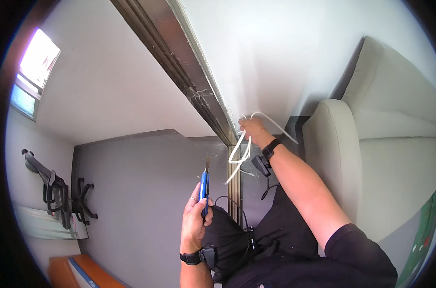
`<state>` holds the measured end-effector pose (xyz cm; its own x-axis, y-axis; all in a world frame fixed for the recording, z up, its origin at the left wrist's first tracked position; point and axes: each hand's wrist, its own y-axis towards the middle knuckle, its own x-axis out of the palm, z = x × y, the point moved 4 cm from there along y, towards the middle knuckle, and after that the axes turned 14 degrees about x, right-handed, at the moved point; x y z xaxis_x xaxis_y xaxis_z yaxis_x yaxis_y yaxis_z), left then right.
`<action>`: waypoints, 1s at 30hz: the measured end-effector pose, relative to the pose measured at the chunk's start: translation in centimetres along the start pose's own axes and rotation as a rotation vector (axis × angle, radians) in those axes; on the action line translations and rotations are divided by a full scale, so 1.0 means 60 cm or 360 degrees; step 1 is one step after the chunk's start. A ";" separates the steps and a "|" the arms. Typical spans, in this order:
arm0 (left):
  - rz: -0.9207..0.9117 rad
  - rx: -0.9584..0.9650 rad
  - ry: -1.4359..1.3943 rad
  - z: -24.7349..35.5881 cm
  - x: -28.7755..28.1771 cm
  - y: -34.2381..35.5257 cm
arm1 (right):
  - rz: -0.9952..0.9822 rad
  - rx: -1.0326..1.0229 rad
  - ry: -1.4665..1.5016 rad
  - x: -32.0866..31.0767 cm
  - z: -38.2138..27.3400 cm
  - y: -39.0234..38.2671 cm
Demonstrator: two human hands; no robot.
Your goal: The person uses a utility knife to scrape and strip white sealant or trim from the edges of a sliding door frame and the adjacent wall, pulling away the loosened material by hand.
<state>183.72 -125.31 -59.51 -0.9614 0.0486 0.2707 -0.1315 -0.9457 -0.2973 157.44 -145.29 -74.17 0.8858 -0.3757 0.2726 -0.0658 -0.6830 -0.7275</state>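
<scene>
My left hand (195,222) is closed around the handle of a blue utility knife (204,186), whose blade points away from me, apart from the cable. Farther off, beside the foot of the door frame, my right hand (254,130) grips a bundled length of white cable (236,162). Loops and one end of the cable hang toward me, while another stretch arcs out to the right. The fingertips of the right hand are partly hidden by its back and the cable. A black strap with a small box sits on each wrist.
A metal door frame (194,89) runs down the middle, its sill between my legs. To the right stands a pale sofa (395,168) against the white wall. At the left are a black office chair (59,194) and an orange-brown piece of furniture (79,271). Thin black cords hang near my knees.
</scene>
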 end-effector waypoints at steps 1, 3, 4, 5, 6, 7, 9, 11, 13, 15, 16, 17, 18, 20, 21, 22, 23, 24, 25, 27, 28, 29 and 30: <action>-0.0011 -0.0003 -0.0007 -0.002 0.000 0.001 | 0.0006 0.0002 0.0007 0.004 0.005 0.006; -0.0024 0.0005 -0.0014 -0.006 -0.001 0.001 | -0.0075 0.0037 0.0133 0.008 0.019 0.024; -0.0032 0.0022 -0.0023 -0.006 -0.001 0.002 | -0.0041 0.0008 0.0094 0.007 0.023 0.032; -0.0022 0.0020 -0.0020 -0.007 -0.006 0.000 | -0.0047 0.0016 0.0092 0.018 0.025 0.029; -0.0015 0.0027 -0.0024 -0.006 -0.010 -0.002 | -0.0127 -0.0050 0.0133 0.032 0.024 0.024; -0.0008 0.0035 -0.0028 -0.006 -0.014 -0.003 | -0.0206 -0.0116 0.0174 0.046 0.022 0.019; -0.0006 0.0030 -0.0028 -0.008 -0.019 -0.003 | 0.0110 -0.0245 -0.0033 0.064 0.009 -0.005; -0.0012 0.0028 -0.0030 -0.010 -0.019 -0.003 | 0.0480 -0.0725 -0.0467 0.062 -0.010 -0.002; -0.0013 0.0026 -0.0013 -0.011 -0.015 -0.002 | 0.0502 -0.0736 -0.0489 0.055 -0.018 0.002; -0.0013 0.0022 -0.0025 -0.013 -0.017 -0.002 | 0.0332 -0.0536 -0.0080 0.057 -0.013 0.005; -0.0012 0.0017 -0.0035 -0.014 -0.018 -0.002 | 0.0333 -0.0535 -0.0081 0.055 -0.015 0.002; -0.0010 0.0019 -0.0036 -0.015 -0.020 -0.002 | 0.0095 -0.0307 0.0191 0.053 -0.009 0.005; -0.0005 0.0016 -0.0039 -0.016 -0.022 -0.003 | -0.0143 -0.0074 0.0461 0.055 -0.004 0.005; -0.0005 0.0013 -0.0043 -0.019 -0.024 -0.003 | -0.0295 0.0104 0.0640 0.050 -0.007 0.011; -0.0007 0.0006 -0.0051 -0.020 -0.023 -0.003 | -0.0446 0.0282 0.0820 0.050 -0.005 0.015; -0.0010 -0.0001 -0.0059 -0.021 -0.022 -0.003 | -0.0588 0.0333 0.0900 0.049 -0.006 0.017; -0.0007 -0.0002 -0.0056 -0.021 -0.022 -0.003 | -0.0590 0.0336 0.0902 0.053 -0.008 0.014; -0.0003 -0.0014 -0.0060 -0.022 -0.022 -0.004 | -0.0614 0.0399 0.0939 0.061 -0.009 0.012; 0.0001 -0.0025 -0.0064 -0.022 -0.022 -0.005 | -0.0638 0.0461 0.0975 0.066 -0.010 0.009; 0.0001 -0.0038 -0.0052 -0.026 -0.019 -0.005 | -0.0752 0.0486 0.0993 0.062 -0.017 0.014; 0.0008 -0.0053 -0.0042 -0.028 -0.018 -0.006 | -0.0810 0.0561 0.1053 0.063 -0.020 0.018; 0.0007 -0.0051 -0.0038 -0.030 -0.021 -0.007 | -0.0872 0.0643 0.1113 0.070 -0.021 0.016; 0.0012 -0.0058 -0.0022 -0.032 -0.023 -0.008 | -0.0813 0.0662 0.1157 0.071 -0.022 0.015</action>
<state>184.64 -124.30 -61.50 -0.9590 0.0369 0.2810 -0.1332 -0.9337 -0.3322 160.53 -148.32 -72.85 0.2543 -0.4857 0.8363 0.5373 -0.6480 -0.5397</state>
